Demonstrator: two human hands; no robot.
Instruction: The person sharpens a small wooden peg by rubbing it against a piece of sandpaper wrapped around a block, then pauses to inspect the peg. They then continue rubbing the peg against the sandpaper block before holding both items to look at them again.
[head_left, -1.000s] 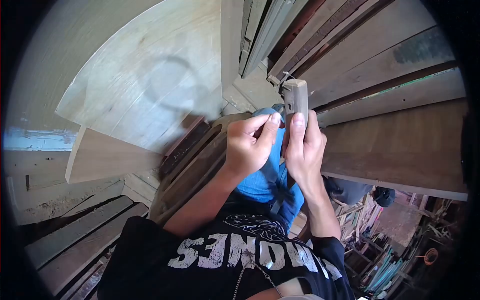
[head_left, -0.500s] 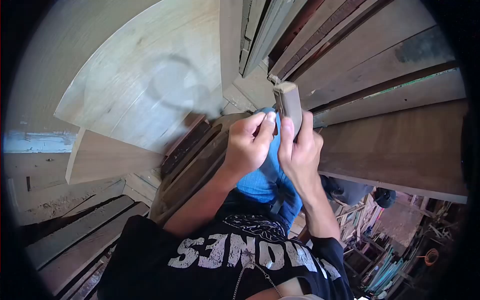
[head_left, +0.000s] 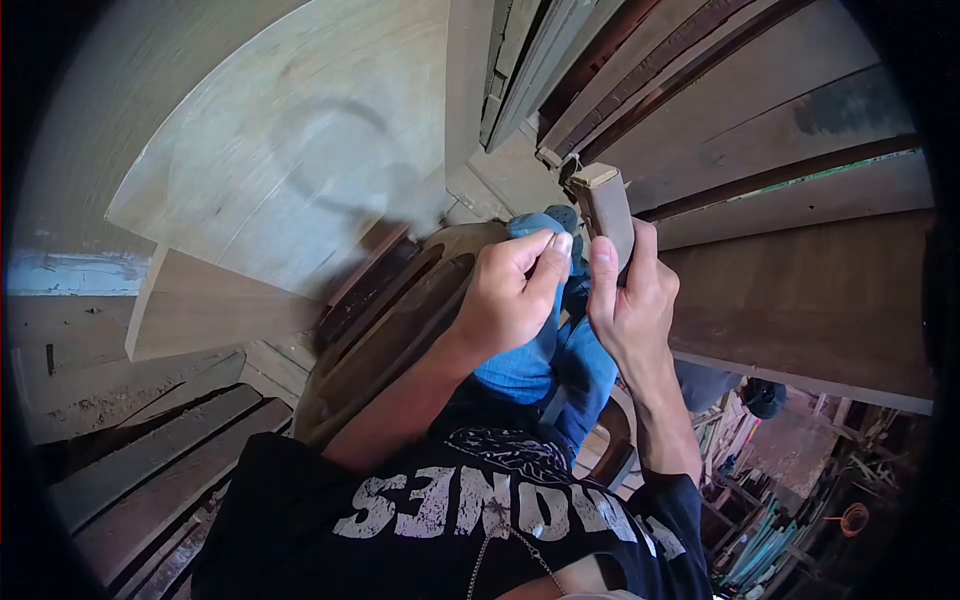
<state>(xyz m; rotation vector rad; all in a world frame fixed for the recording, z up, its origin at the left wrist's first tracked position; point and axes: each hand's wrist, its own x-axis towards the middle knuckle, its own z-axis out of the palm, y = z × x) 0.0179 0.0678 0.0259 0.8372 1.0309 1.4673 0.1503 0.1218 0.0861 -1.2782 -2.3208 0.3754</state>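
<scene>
My right hand (head_left: 636,300) is wrapped round a grey-brown wooden block (head_left: 607,215), its thumb along the near side and the block standing nearly upright. The block's upper end is tan and rough-edged. Just left of it, my left hand (head_left: 515,295) is closed in a pinch, thumb against the curled forefinger; I cannot tell what, if anything, lies between them. Both hands are over my jeans (head_left: 520,365). Beside my left forearm is a curved brown wooden piece with long slots (head_left: 390,335).
A pale wooden panel with a curved edge (head_left: 250,170) stands at upper left, a faint round shadow on it. Boards (head_left: 800,290) line the right side, and slats (head_left: 170,460) lie at lower left. Piled wood scraps (head_left: 770,520) and an orange coil (head_left: 853,519) are at lower right.
Both hands and the block have shifted right in the view. A small reddish edge seen between the left fingers and the block earlier no longer shows.
</scene>
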